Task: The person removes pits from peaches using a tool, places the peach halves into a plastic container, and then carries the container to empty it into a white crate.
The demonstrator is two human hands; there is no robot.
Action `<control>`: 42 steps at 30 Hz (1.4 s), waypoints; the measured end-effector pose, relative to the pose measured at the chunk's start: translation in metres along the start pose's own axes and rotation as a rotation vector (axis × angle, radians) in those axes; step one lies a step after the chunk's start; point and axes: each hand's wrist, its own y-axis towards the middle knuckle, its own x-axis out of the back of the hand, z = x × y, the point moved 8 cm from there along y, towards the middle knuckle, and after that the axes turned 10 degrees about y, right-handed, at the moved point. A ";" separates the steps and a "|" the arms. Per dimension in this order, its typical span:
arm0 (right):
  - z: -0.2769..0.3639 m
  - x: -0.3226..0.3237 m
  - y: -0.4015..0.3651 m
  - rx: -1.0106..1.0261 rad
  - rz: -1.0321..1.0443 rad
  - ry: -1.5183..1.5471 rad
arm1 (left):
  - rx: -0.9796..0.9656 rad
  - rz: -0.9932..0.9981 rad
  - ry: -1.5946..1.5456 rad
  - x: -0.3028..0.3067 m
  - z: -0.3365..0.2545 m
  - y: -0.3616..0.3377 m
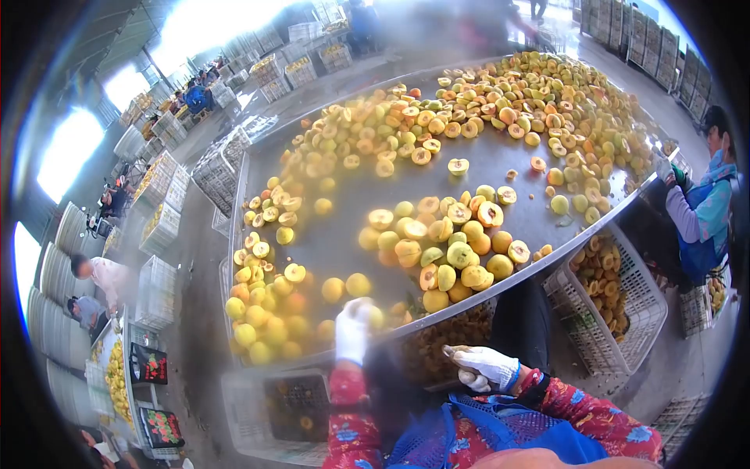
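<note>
Many yellow-orange fruits, some whole and some halved, lie on a metal table (328, 238). My left hand (353, 332), in a white glove, is at the table's near edge, beside a yellow fruit (358, 284); its fingers are blurred, and I cannot make out what they touch. My right hand (483, 367), also gloved in white, is in front of the near edge with its fingers curled round a small brownish thing (453, 352) that I cannot identify. A pile of fruit halves (461, 254) lies on the table above my right hand.
A crate of fruit pieces (605, 356) stands below the table at the right, and another crate (250, 418) at the lower left. A co-worker (703, 195) is at the table's right side. Stacked crates (221, 168) and other people stand farther left.
</note>
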 end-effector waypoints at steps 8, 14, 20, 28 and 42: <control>0.053 -0.055 -0.003 0.455 -0.184 -0.328 | -0.599 0.240 0.465 -0.070 -0.060 -0.095; 0.048 -0.038 0.000 0.412 -0.171 -0.229 | 0.027 0.421 -0.268 -0.093 -0.052 -0.125; 0.040 -0.022 0.003 0.398 -0.126 -0.129 | 0.200 0.501 -0.315 -0.094 -0.054 -0.139; 0.034 -0.016 0.001 0.379 -0.122 -0.136 | 0.249 0.493 -0.335 -0.100 -0.044 -0.146; 0.029 -0.014 -0.003 0.356 -0.131 -0.142 | 0.277 0.511 -0.282 -0.102 -0.037 -0.147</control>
